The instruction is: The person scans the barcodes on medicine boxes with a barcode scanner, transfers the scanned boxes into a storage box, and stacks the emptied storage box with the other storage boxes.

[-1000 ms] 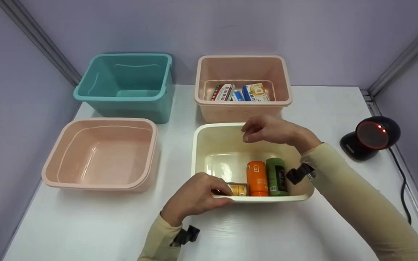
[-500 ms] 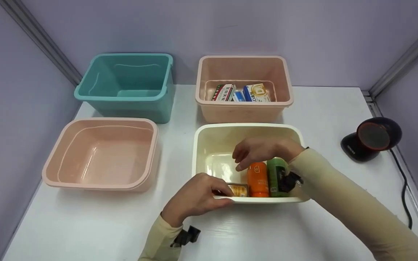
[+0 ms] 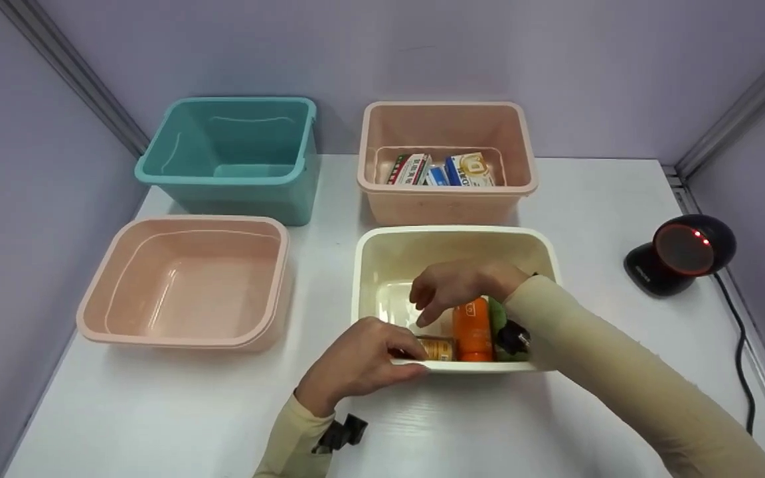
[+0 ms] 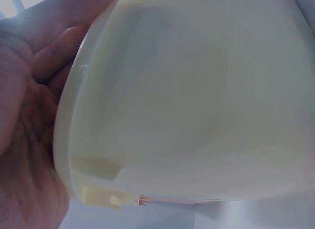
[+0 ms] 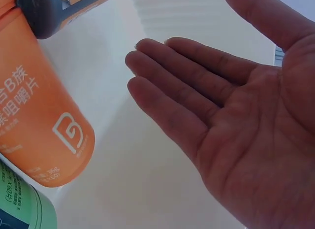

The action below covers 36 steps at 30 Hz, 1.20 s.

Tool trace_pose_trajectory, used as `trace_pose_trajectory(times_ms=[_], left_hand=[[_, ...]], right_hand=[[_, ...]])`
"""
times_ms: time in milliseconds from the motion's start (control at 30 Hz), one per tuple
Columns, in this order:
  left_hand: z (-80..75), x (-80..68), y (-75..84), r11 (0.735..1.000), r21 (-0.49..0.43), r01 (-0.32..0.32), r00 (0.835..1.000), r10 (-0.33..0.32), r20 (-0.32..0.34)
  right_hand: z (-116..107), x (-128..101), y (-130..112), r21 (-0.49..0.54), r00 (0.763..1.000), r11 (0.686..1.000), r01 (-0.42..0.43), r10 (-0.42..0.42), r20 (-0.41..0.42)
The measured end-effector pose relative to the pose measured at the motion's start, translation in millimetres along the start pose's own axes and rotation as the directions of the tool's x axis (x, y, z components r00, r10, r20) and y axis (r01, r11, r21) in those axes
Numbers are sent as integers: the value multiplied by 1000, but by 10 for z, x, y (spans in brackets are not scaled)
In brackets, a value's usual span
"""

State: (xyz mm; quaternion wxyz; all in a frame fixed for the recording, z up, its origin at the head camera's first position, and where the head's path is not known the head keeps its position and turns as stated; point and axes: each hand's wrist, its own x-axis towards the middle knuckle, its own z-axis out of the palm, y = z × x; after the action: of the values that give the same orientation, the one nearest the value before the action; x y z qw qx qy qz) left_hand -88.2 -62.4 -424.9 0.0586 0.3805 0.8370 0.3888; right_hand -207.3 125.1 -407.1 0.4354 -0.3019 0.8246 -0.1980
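Observation:
My left hand (image 3: 366, 357) grips the near rim of a cream plastic basin (image 3: 455, 230), thumb outside and fingers over the edge; the left wrist view shows the palm beside the basin's outer wall. My right hand (image 3: 452, 287) is inside the basin, holding nothing, its fingers straight in the right wrist view. Along the near wall lie an orange bottle (image 3: 472, 335), a green bottle (image 5: 42, 204) partly hidden by the right forearm, and a dark bottle (image 3: 438, 348) with a yellow label. The dark bottle lies right by the left fingertips, which hide part of it.
Behind the basin stands a pink bin (image 3: 445, 207) holding several small medicine boxes (image 3: 469, 169). A teal bin (image 3: 223, 180) and another pink basin (image 3: 183, 342) are on the left. A black scanner (image 3: 684, 249) with red lights stands at right, its cable (image 3: 741, 345) running forward.
My right hand has come down from the basin's far rim into it, moving left and nearer to me, toward the dark bottle. My left hand keeps its hold on the rim.

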Motion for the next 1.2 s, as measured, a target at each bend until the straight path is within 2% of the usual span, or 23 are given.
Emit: trace_pose_trajectory(times_ms=[400, 633, 767, 1000, 1200], left_hand=[[-11, -13, -8, 1000, -6, -20, 1000, 20, -19], [2, -1, -17, 999, -10, -40, 999, 40, -19], [3, -4, -16, 999, 4, -43, 999, 43, -24], [14, -4, -10, 999, 8, -33, 999, 33, -27], [10, -3, -2, 1000, 15, -21, 999, 22, -29]], right_hand=[[158, 158, 11, -20, 999, 999, -49, 49, 22], [263, 235, 38, -89, 997, 995, -41, 46, 55], [261, 258, 34, -94, 995, 995, -45, 53, 83], [284, 348, 30, -107, 993, 994, 18, -6, 116], [287, 424, 18, -78, 987, 995, 69, -57, 147]])
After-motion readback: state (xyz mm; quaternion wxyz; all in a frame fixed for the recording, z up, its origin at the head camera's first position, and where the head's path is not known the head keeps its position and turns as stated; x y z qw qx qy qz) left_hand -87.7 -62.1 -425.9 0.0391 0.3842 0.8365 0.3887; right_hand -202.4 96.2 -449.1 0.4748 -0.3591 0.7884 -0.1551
